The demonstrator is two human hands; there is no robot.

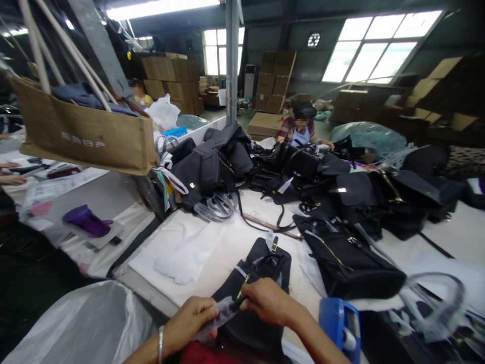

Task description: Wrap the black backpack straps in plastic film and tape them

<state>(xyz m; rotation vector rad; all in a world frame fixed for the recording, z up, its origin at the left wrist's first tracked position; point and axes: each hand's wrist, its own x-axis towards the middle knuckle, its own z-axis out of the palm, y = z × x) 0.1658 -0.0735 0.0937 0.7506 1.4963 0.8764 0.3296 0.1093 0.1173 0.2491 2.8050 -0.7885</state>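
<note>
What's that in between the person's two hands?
In the head view, a piece of clear plastic lies between the left hand and right hand, with a dark strip, perhaps a strap, at the right hand's end.

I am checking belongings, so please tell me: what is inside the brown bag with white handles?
Bluish fabric shows at the opening of the brown bag; anything deeper is hidden by its front wall.
</note>
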